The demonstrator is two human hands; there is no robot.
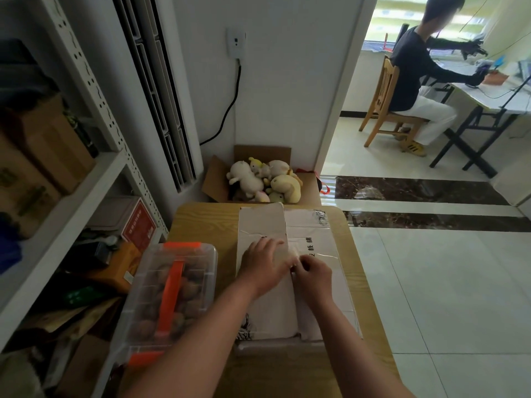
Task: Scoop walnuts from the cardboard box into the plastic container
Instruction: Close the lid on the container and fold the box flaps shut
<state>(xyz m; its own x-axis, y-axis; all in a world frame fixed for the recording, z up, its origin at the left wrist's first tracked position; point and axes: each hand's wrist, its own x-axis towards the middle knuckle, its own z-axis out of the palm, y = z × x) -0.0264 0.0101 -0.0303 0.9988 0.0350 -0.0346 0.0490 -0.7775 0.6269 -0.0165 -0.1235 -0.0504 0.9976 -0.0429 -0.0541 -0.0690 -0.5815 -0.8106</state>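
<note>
A white-topped cardboard box lies on the small wooden table, its two top flaps folded shut and taped. My left hand lies flat on the left flap, fingers spread. My right hand rests by the centre seam, fingertips pinching at clear tape there. To the left stands a clear plastic container with an orange handle and orange latches, lid on. Walnuts show through its walls. Any walnuts in the cardboard box are hidden.
A metal shelf rack with boxes stands close on the left. Behind the table, an open carton of plush toys sits by the wall. Tiled floor spreads to the right. In the far room a person sits on a wooden chair at a desk.
</note>
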